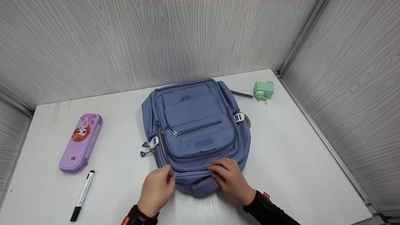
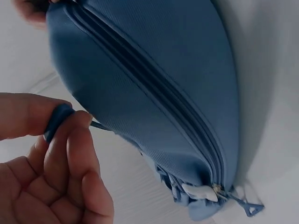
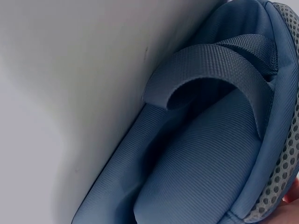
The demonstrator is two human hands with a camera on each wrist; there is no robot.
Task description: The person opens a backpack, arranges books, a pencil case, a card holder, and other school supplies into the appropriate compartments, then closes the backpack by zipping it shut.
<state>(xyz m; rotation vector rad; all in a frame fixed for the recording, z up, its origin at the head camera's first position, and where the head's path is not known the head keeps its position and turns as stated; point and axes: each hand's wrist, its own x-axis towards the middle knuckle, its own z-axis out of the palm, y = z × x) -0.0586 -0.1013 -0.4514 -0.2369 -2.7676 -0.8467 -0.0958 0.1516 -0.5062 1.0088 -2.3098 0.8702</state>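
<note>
A blue backpack [image 1: 200, 134] lies front side up in the middle of the table. At its near left corner, my left hand [image 1: 157, 189] pinches a blue zipper pull [image 2: 58, 122] between thumb and forefinger; a thin cord runs from it to the bag. My right hand [image 1: 232, 179] grips the fabric at the near edge, fingers bent over the top. In the right wrist view, a webbing loop [image 3: 205, 60] and a mesh-lined shoulder strap [image 3: 280, 172] show under the bag. Two triangular zipper pulls [image 1: 143, 153] hang at the left side.
A purple pencil case [image 1: 80, 143] lies on the left, with a black-and-white marker [image 1: 82, 195] nearer to me. A green box-shaped pencil sharpener with a crank [image 1: 263, 90] stands at the back right. A dark strap [image 1: 242, 93] sticks out from the bag. Grey wood-grain panels [image 1: 187, 40] border the table.
</note>
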